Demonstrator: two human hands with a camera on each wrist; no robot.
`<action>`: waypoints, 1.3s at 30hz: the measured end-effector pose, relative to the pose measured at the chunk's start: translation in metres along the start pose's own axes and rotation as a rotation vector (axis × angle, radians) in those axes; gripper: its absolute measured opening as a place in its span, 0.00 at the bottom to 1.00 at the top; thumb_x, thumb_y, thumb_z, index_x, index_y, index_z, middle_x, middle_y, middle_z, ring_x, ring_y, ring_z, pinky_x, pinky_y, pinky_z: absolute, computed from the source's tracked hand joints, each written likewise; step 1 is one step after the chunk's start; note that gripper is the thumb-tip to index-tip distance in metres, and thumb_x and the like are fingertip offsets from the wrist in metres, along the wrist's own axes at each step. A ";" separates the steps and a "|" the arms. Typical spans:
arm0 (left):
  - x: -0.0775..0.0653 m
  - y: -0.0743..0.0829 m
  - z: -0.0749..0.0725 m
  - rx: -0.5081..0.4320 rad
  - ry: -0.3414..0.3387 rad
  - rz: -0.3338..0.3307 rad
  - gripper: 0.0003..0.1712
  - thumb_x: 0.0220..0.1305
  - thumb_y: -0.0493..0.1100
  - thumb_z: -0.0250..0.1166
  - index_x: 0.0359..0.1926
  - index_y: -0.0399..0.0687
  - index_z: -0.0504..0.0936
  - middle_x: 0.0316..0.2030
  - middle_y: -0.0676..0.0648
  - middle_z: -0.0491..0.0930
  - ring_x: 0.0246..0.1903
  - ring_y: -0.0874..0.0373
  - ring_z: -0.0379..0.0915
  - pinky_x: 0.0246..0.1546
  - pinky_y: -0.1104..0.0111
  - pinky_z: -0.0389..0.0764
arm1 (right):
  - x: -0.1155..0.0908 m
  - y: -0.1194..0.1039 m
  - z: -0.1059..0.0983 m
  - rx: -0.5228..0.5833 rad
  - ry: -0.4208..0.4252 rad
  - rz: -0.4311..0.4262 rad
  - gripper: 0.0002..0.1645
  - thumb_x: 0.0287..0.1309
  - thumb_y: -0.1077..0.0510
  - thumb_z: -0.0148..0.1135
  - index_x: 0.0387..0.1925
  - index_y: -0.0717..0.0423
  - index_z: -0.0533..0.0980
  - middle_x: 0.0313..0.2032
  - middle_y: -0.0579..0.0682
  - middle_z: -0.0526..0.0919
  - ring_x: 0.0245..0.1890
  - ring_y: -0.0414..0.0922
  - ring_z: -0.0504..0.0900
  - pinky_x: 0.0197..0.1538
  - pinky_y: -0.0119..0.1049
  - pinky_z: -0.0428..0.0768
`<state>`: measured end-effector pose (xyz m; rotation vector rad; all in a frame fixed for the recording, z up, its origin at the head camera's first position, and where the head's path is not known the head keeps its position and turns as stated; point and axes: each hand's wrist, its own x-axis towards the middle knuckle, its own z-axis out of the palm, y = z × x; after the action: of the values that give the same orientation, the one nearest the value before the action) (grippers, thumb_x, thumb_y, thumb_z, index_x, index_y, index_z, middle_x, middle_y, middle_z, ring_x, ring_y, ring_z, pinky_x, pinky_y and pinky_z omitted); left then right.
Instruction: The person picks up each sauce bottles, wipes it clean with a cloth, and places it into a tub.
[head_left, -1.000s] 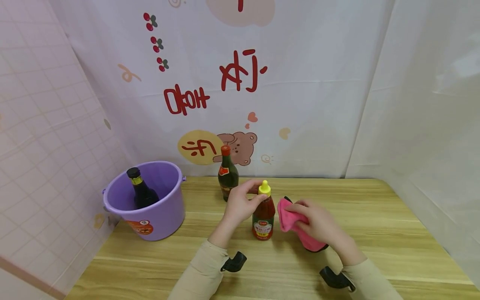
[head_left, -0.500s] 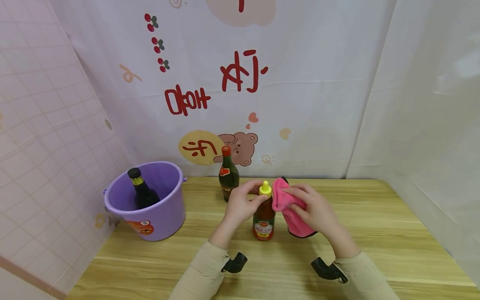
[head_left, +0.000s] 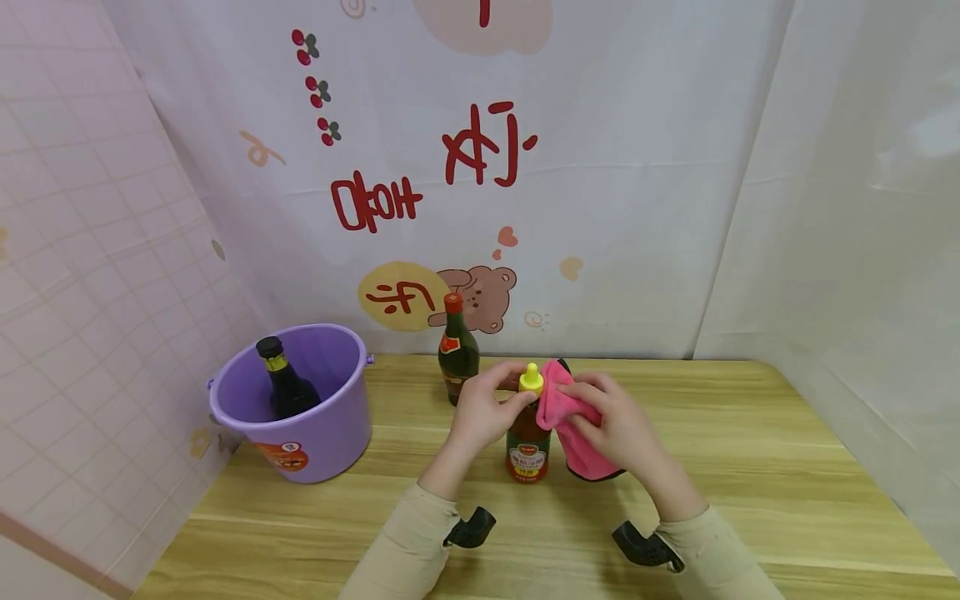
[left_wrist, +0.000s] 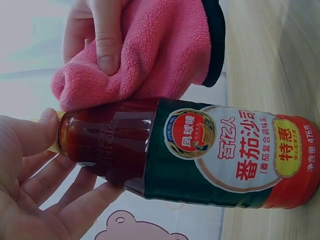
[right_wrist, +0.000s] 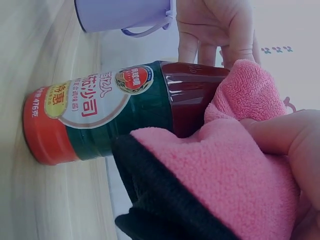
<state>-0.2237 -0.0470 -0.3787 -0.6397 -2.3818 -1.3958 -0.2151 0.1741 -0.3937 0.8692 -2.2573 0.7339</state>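
A ketchup bottle (head_left: 528, 454) with a yellow nozzle cap (head_left: 531, 379) stands upright on the wooden table. My left hand (head_left: 483, 407) grips it at the neck, thumb in front just under the cap, as the left wrist view shows. From the right side, my right hand (head_left: 611, 421) holds a bunched pink cloth (head_left: 581, 442) with a black edge. In the left wrist view the cloth (left_wrist: 135, 60) lies against the bottle's upper part, near the neck. The right wrist view shows the cloth (right_wrist: 235, 170) covering part of the bottle's shoulder.
Behind my left hand stands a dark green bottle (head_left: 459, 358) with a red cap. A purple bucket (head_left: 337, 433) at the left holds a dark bottle (head_left: 291, 390) with a black cap. A printed curtain (head_left: 615, 208) hangs behind the table (head_left: 750, 467).
My right hand has brought the pink cloth up and leftward from beside the ketchup bottle to its neck. My left hand keeps its grip, and the bottle stays in place.
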 end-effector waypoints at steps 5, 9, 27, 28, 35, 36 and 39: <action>0.000 0.000 0.001 -0.001 0.004 -0.003 0.18 0.62 0.42 0.71 0.53 0.49 0.82 0.45 0.50 0.85 0.45 0.53 0.82 0.43 0.60 0.83 | -0.003 -0.001 0.001 -0.021 -0.016 0.010 0.25 0.41 0.69 0.79 0.45 0.56 0.83 0.46 0.55 0.79 0.39 0.51 0.82 0.38 0.48 0.83; 0.000 0.000 0.000 0.001 0.009 0.005 0.18 0.61 0.41 0.72 0.53 0.48 0.82 0.45 0.49 0.85 0.45 0.52 0.82 0.44 0.60 0.83 | -0.007 0.000 0.003 -0.030 -0.030 0.020 0.25 0.41 0.67 0.80 0.45 0.57 0.83 0.46 0.55 0.79 0.38 0.51 0.82 0.37 0.47 0.83; -0.002 0.002 0.001 -0.016 0.009 -0.007 0.18 0.62 0.40 0.71 0.53 0.48 0.82 0.46 0.49 0.85 0.45 0.52 0.82 0.45 0.56 0.83 | -0.025 0.009 0.012 -0.053 -0.073 0.019 0.23 0.41 0.66 0.80 0.42 0.55 0.83 0.43 0.53 0.79 0.36 0.48 0.82 0.37 0.46 0.83; -0.002 0.002 0.001 -0.019 0.010 -0.007 0.18 0.62 0.40 0.71 0.53 0.48 0.82 0.46 0.48 0.85 0.45 0.52 0.82 0.46 0.55 0.83 | -0.026 0.010 0.013 -0.055 -0.078 0.020 0.22 0.41 0.66 0.80 0.42 0.55 0.83 0.43 0.53 0.79 0.37 0.49 0.82 0.37 0.46 0.83; -0.002 0.002 0.001 -0.026 0.015 -0.008 0.18 0.62 0.41 0.71 0.53 0.48 0.82 0.45 0.49 0.85 0.45 0.53 0.82 0.46 0.53 0.82 | -0.031 0.014 0.015 -0.066 -0.118 0.025 0.21 0.42 0.64 0.80 0.41 0.55 0.83 0.43 0.54 0.79 0.38 0.49 0.80 0.38 0.45 0.82; -0.002 0.002 0.001 -0.024 0.015 -0.009 0.18 0.62 0.41 0.71 0.53 0.49 0.82 0.45 0.49 0.85 0.45 0.53 0.82 0.46 0.53 0.82 | -0.032 0.015 0.015 -0.072 -0.125 0.026 0.21 0.42 0.63 0.80 0.41 0.54 0.83 0.43 0.53 0.79 0.38 0.48 0.80 0.38 0.45 0.82; -0.002 0.001 0.001 -0.015 0.017 -0.007 0.18 0.62 0.41 0.71 0.53 0.49 0.82 0.45 0.49 0.85 0.45 0.53 0.82 0.45 0.55 0.83 | -0.034 0.016 0.017 -0.094 -0.154 0.026 0.21 0.43 0.63 0.80 0.41 0.54 0.83 0.42 0.53 0.79 0.37 0.48 0.80 0.38 0.44 0.82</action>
<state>-0.2214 -0.0456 -0.3793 -0.6219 -2.3647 -1.4171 -0.2114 0.1860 -0.4333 0.8798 -2.4217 0.5850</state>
